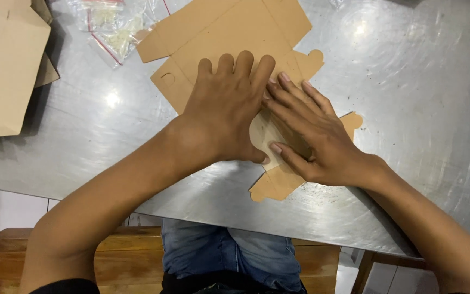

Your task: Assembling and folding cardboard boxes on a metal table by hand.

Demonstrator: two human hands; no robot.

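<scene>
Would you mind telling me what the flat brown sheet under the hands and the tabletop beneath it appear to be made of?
The flat box blank looks like thin brown kraft cardboard: matte, with die-cut tabs and crease lines. The tabletop appears to be bare metal, probably stainless steel: grey, glossy, with swirl scratches and bright light reflections. Both the left hand and right hand press on the blank.

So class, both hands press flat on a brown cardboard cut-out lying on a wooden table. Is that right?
Not quite: the table is bare scratched metal, not wood. The head view shows the left hand and right hand pressing flat on the brown cardboard cut-out.
</scene>
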